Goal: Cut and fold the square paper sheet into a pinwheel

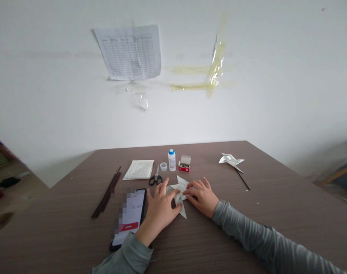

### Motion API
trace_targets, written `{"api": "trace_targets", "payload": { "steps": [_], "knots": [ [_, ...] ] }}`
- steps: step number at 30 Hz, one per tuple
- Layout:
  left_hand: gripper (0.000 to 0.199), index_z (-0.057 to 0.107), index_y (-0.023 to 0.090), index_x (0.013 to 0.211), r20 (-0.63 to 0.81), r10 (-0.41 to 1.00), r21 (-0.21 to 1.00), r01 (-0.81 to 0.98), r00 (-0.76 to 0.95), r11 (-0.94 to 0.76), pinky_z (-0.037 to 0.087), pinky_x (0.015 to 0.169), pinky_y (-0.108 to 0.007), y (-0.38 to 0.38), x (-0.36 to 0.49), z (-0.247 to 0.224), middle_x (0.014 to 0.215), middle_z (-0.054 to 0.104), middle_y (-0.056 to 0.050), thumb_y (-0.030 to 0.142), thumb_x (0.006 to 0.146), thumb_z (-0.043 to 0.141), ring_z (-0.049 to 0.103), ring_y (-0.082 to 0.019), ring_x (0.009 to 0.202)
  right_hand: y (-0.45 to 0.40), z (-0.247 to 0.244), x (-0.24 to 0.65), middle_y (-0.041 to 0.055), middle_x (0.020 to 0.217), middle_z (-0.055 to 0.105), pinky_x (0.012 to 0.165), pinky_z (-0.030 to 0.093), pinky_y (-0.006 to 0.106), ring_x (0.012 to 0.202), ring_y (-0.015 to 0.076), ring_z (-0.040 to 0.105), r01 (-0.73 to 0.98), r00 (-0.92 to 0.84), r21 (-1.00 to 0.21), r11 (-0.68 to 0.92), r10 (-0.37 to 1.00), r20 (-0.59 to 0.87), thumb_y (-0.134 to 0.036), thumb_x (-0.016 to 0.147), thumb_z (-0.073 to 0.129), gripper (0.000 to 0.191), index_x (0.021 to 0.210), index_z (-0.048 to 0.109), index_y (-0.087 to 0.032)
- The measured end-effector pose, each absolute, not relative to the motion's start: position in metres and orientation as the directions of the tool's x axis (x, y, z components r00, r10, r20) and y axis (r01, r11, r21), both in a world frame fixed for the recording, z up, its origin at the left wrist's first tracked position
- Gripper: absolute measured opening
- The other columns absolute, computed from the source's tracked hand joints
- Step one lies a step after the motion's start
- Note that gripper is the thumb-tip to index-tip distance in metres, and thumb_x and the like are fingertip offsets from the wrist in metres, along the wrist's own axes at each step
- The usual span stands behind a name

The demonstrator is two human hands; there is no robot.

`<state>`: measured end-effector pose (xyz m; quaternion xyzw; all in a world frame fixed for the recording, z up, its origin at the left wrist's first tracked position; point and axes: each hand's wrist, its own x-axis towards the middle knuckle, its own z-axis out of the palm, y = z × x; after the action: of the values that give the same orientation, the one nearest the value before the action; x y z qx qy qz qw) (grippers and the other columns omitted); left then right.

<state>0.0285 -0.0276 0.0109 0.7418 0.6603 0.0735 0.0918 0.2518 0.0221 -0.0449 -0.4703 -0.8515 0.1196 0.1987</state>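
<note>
A paper pinwheel (pixel 182 183) of printed sheet lies flat on the table, its pointed blades sticking out between my hands. My left hand (pixel 162 203) covers its left side, with thumb and forefinger at the folded middle. From the other side, my right hand (pixel 203 197) pinches in at the same middle with its fingertips. Part of the paper is hidden under the fingers. Just beyond my left hand are black-handled scissors (pixel 155 179). A small open red box (pixel 184 164) with metal bits inside stands behind the pinwheel.
A blue-capped white bottle (pixel 171 161) and a small clear cup (pixel 163 166) stand at the back, beside stacked paper sheets (pixel 139 169). Dark sticks (pixel 107 196) and a phone (pixel 130 217) lie on the left. A pinwheel on a stick (pixel 232 161) lies at right.
</note>
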Motion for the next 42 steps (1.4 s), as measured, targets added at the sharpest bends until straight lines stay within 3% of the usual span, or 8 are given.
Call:
{"api": "trace_targets", "payload": {
  "steps": [7, 17, 23, 27, 35, 42],
  "knots": [
    [0.054, 0.092, 0.041, 0.162, 0.021, 0.994, 0.231, 0.967, 0.103, -0.105, 0.04, 0.154, -0.089, -0.027, 0.028, 0.006, 0.205, 0.057, -0.013, 0.03, 0.109, 0.089, 0.056, -0.049, 0.187, 0.022, -0.045, 0.251, 0.0101, 0.148, 0.093, 0.15, 0.039, 0.095, 0.147, 0.0425, 0.083, 0.757, -0.474, -0.39, 0.523, 0.852, 0.223, -0.032, 0.123, 0.074, 0.032, 0.133, 0.101, -0.046],
    [0.054, 0.094, 0.043, 0.161, 0.0, 0.994, 0.251, 0.962, 0.11, -0.106, 0.04, 0.15, -0.094, -0.027, 0.028, 0.013, 0.205, 0.057, -0.014, 0.032, 0.108, 0.092, 0.056, -0.056, 0.187, 0.022, -0.043, 0.253, 0.0118, 0.15, 0.093, 0.15, 0.036, 0.097, 0.149, 0.0441, 0.083, 0.753, -0.48, -0.396, 0.526, 0.85, 0.216, -0.032, 0.124, 0.072, 0.033, 0.135, 0.101, -0.043],
    [0.059, 0.087, 0.041, 0.171, -0.077, 0.991, 0.223, 0.971, 0.109, -0.089, 0.036, 0.152, -0.093, -0.029, 0.03, 0.021, 0.21, 0.049, -0.016, 0.033, 0.113, 0.086, 0.048, -0.052, 0.193, 0.023, -0.048, 0.255, 0.011, 0.149, 0.094, 0.15, 0.037, 0.096, 0.148, 0.0426, 0.085, 0.738, -0.482, -0.398, 0.545, 0.839, 0.253, -0.031, 0.124, 0.074, 0.031, 0.134, 0.101, -0.043],
    [0.059, 0.086, 0.041, 0.173, -0.095, 0.99, 0.214, 0.973, 0.104, -0.081, 0.034, 0.154, -0.092, -0.031, 0.032, 0.024, 0.212, 0.046, -0.016, 0.033, 0.115, 0.085, 0.046, -0.051, 0.194, 0.028, -0.058, 0.256, 0.0126, 0.144, 0.095, 0.147, 0.038, 0.1, 0.142, 0.0428, 0.088, 0.709, -0.489, -0.404, 0.577, 0.816, 0.307, -0.032, 0.124, 0.074, 0.034, 0.144, 0.099, -0.043],
    [0.056, 0.091, 0.041, 0.166, -0.023, 0.995, 0.247, 0.965, 0.093, -0.084, 0.036, 0.153, -0.093, -0.03, 0.03, 0.014, 0.207, 0.053, -0.016, 0.032, 0.111, 0.091, 0.052, -0.052, 0.19, 0.033, -0.072, 0.257, 0.0153, 0.143, 0.094, 0.144, 0.042, 0.102, 0.141, 0.0467, 0.086, 0.707, -0.502, -0.364, 0.606, 0.793, 0.345, -0.037, 0.124, 0.076, 0.03, 0.139, 0.101, -0.043],
    [0.056, 0.093, 0.041, 0.163, 0.031, 0.994, 0.25, 0.963, 0.101, -0.105, 0.037, 0.152, -0.094, -0.03, 0.028, 0.011, 0.207, 0.053, -0.016, 0.03, 0.109, 0.094, 0.056, -0.052, 0.187, 0.034, -0.078, 0.257, 0.0128, 0.14, 0.093, 0.144, 0.048, 0.096, 0.138, 0.0423, 0.085, 0.718, -0.505, -0.318, 0.619, 0.778, 0.374, -0.036, 0.123, 0.077, 0.03, 0.142, 0.099, -0.045]
  ]
}}
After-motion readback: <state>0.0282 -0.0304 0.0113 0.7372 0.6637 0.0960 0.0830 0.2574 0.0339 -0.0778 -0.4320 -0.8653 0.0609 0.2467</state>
